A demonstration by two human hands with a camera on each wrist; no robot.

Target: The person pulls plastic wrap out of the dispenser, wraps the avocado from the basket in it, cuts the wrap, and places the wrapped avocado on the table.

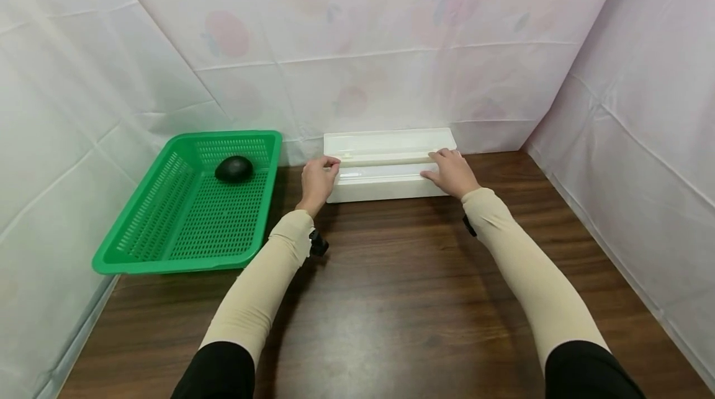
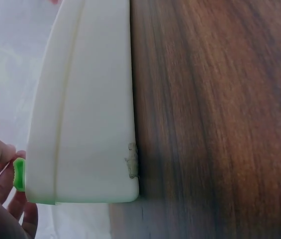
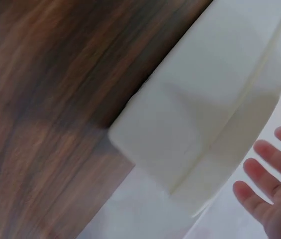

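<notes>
At the back of the counter (image 1: 402,300), against the wall: a long white box (image 1: 385,166), lid raised; left hand (image 1: 317,179) gripping its left end, fingers curled; right hand (image 1: 454,170) resting on its right end, fingers relaxed; green basket (image 1: 167,244) well left, holding a dark avocado (image 1: 234,169).

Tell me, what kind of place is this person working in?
Probably a makeshift recording booth rather than a real kitchen: pale printed sheets hang as walls around a bare wooden table, which holds only a green basket and a white box that both hands touch.
</notes>
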